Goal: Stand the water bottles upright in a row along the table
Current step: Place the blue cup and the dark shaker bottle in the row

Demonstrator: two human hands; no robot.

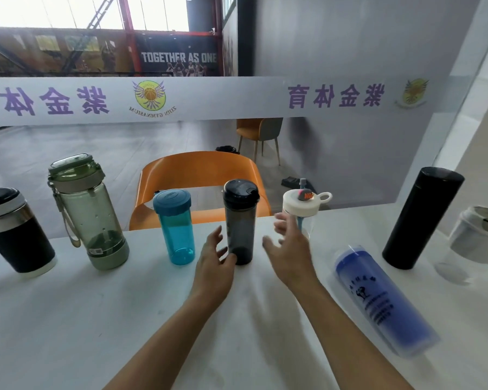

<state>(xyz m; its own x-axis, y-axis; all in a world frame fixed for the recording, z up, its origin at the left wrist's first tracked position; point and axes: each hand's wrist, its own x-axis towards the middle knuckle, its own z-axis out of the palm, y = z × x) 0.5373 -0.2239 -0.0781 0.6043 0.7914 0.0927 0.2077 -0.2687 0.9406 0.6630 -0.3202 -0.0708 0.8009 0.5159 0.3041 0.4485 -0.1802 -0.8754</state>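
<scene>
Along the far edge of the white tabletop (96, 319) the bottles stand in a row. At the left edge is a black tumbler (14, 235) with a steel band, upright. Next to it stands a tall green bottle (92, 215) with a strap, then a blue bottle (176, 228), both upright. The left hand (213, 266) is open, fingers spread, its fingertips touching or just beside the base of the smoky grey bottle (240, 223), which stands upright near the middle of the far edge. The right hand (289, 249) is also open and holds nothing, hovering between the grey bottle and a clear bottle with a white lid (303, 208), which it partly hides. Nearer the right edge, a purple-blue bottle (378, 299) lies on its side, pointing toward the near right corner. Behind it a tall black flask (421, 220) stands upright, and a pale cup (479, 235) sits at the right edge, blurred.
</scene>
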